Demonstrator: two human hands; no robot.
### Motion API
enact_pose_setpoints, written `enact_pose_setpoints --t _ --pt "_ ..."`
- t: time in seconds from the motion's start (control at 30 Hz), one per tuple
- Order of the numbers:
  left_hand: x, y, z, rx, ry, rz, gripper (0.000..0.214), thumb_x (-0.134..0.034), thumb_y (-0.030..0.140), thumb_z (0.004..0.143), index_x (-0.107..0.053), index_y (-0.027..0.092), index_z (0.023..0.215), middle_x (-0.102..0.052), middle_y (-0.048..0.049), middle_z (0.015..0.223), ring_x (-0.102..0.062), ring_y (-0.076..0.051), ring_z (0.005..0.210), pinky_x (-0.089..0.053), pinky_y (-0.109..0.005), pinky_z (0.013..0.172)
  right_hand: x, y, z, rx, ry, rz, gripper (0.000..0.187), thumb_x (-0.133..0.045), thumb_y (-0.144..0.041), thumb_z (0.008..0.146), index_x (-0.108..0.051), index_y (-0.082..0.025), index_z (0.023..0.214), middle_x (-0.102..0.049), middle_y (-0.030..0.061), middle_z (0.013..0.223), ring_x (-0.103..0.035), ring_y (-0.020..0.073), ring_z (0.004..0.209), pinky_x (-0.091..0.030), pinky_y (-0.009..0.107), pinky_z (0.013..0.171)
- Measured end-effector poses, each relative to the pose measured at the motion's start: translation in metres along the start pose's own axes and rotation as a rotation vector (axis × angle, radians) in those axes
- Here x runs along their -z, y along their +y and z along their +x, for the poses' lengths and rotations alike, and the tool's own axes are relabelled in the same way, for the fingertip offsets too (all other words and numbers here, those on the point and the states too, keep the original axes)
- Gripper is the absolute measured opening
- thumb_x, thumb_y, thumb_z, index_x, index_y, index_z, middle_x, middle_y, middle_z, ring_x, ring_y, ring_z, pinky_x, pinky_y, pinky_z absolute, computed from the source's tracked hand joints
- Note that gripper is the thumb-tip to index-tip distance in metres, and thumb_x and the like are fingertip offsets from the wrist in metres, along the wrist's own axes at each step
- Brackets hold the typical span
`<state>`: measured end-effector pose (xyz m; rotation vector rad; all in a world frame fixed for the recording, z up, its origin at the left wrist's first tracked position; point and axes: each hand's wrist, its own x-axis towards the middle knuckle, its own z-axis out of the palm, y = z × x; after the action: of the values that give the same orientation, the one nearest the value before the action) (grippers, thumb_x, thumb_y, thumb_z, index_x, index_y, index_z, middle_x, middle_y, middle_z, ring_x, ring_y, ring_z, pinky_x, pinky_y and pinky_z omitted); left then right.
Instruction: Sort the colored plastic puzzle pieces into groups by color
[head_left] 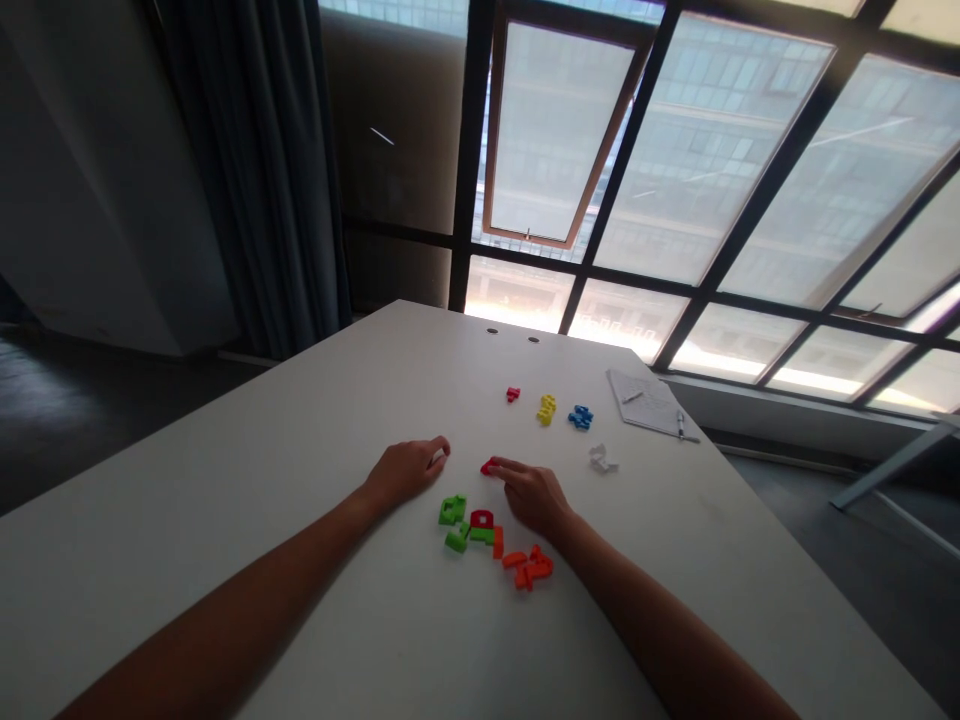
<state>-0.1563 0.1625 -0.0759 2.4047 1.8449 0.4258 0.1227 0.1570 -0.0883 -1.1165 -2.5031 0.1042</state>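
Fingers (510, 468) of the right hand (534, 497) touch a red piece (489, 467).

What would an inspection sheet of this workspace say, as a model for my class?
surface: white table, two small round holes near the far edge
job's things: red plastic piece; green pieces; orange pieces; farther off, small red piece, yellow piece, blue piece, white piece
clutter: sheet of paper, pen at its edge
hands: right hand, fingertips touching the red plastic piece; left hand resting on the table, nearest the green pieces
cables: nothing seen
surroundings: large dark-framed window, dark curtain
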Motion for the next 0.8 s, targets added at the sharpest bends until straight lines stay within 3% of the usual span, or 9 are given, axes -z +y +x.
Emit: enact_pose_setpoints --t 0.17,0.43,0.67,0.8 --pt "-0.001 0.0 0.0 -0.006 0.013 0.002 0.023 -0.046 0.038 0.098 -0.064 0.031 0.111 -0.074 -0.0006 0.089 -0.066 -0.018 0.074 -0.035 -0.027 0.062 0.001 0.004 0.008 -0.201 -0.032 -0.141 0.055 -0.042 -0.015 0.094 -0.054 -0.033 0.145 -0.05 -0.0015 0.153 -0.068 0.0192 0.114 -0.055 0.034 0.096" --pt "-0.001 0.0 0.001 -0.008 0.012 0.012 0.023 -0.046 0.037 0.097 -0.063 0.031 0.11 -0.073 -0.0009 0.089 -0.065 -0.018 0.073 -0.033 -0.027 0.062 -0.007 0.013 0.039 -0.369 -0.134 -0.3 0.057 -0.037 -0.029 0.099 -0.038 -0.027 0.156 -0.035 0.0096 0.163 -0.068 0.0257 0.111 -0.054 0.038 0.091" --pt "-0.001 0.0 0.001 -0.004 0.008 0.016 0.021 -0.047 0.039 0.098 -0.062 0.032 0.11 -0.074 -0.0004 0.089 -0.066 -0.019 0.074 -0.034 -0.027 0.063 -0.01 0.03 0.079 -0.451 -0.148 -0.344 0.05 -0.037 -0.029 0.1 -0.045 -0.02 0.149 -0.033 0.0174 0.162 -0.069 0.0259 0.107 -0.053 0.036 0.086" --pt "-0.001 -0.001 0.0 -0.009 0.008 0.015 0.021 -0.046 0.039 0.098 -0.062 0.032 0.109 -0.074 -0.001 0.089 -0.066 -0.02 0.074 -0.036 -0.027 0.065 -0.016 0.038 0.088 -0.494 -0.062 -0.328 0.046 -0.039 -0.027 0.099 -0.05 -0.019 0.143 -0.04 0.0186 0.158 -0.069 0.0244 0.105 -0.053 0.034 0.084"
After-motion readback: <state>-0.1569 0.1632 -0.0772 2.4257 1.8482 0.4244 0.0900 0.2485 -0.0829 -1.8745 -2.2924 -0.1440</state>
